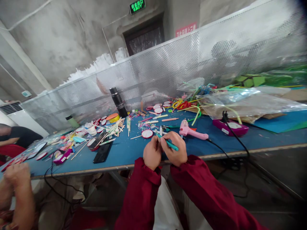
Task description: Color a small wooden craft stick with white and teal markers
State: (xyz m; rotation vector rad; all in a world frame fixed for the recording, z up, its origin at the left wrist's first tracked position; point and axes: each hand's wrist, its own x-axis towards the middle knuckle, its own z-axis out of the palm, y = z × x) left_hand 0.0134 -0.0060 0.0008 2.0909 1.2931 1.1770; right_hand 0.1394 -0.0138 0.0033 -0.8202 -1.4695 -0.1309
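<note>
My right hand is closed around a teal marker, its rear end pointing down to the right. Beside it, my left hand is closed, fingertips meeting the right ones; a small pale tip shows there, but what the left fingers hold is hidden. Just beyond the left hand lies a small round white drum with a red rim, a thin stick by it. To the right of my right hand rests a pink glue gun. Teal-handled pliers lie behind my fingers.
A black phone, a pile of sticks and a black bottle are on the left. At right sit a purple power strip and plastic bags. A mesh screen borders the table. Another person's hands are far left.
</note>
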